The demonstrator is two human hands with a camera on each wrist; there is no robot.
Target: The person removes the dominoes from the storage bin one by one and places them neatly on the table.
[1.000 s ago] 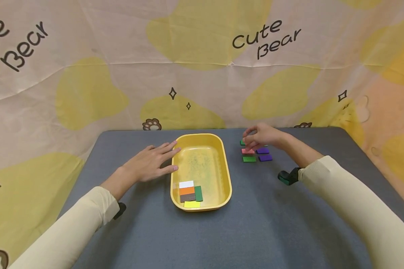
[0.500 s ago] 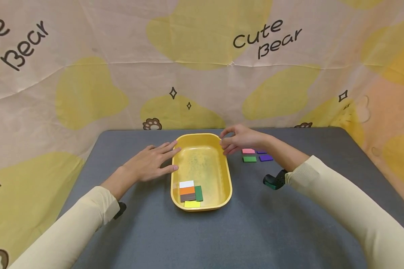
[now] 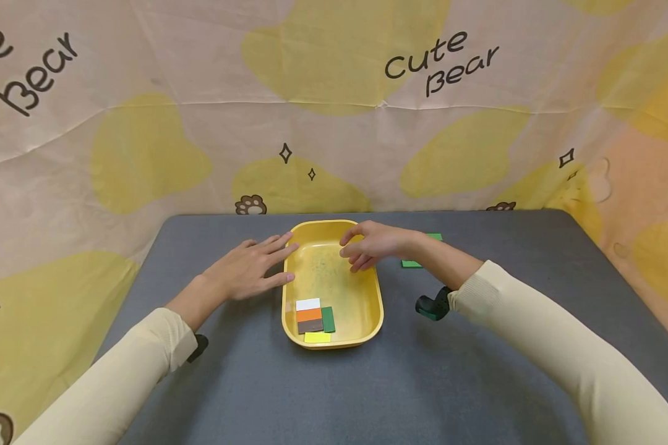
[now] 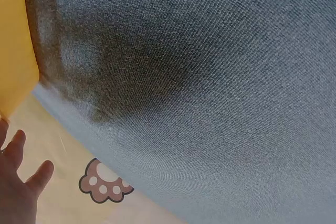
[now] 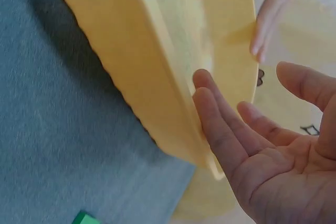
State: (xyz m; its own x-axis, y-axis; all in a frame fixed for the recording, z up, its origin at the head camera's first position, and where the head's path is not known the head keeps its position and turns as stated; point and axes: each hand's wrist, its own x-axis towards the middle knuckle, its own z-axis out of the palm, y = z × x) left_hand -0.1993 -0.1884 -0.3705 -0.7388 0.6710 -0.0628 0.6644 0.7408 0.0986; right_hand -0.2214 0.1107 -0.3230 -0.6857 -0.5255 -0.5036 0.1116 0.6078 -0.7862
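Touching the left rim of the yellow tray (image 3: 334,284) with spread, straight fingers, the left hand (image 3: 250,267) lies flat and grips nothing. The right hand (image 3: 375,243) is over the far right part of the tray. Its fingers are a little bent and apart, and its bare palm shows in the right wrist view, so it is free too. I cannot tell if its fingertips touch the tray.

The tray sits on the blue-grey worktop (image 3: 334,395), between the two hands. Five flat tiles lie inside it, in the near left corner. A white tile (image 3: 308,304), an orange tile (image 3: 308,315) and a dark brown tile (image 3: 310,326) make a little row, one below the other. A dark green tile (image 3: 328,319) stands longways just to the right of them. A yellow tile (image 3: 318,337) is nearest to the person, by the near wall.

To the right of the tray, one green tile (image 3: 412,264) lies on the worktop, partly behind the right arm. Another green tile (image 3: 435,237) peeks out farther back.

Both arms wear cream sleeves (image 3: 117,377). Behind the worktop hangs a cloth (image 3: 334,62) with yellow blobs, paw prints (image 3: 251,205) and the words "Cute Bear".
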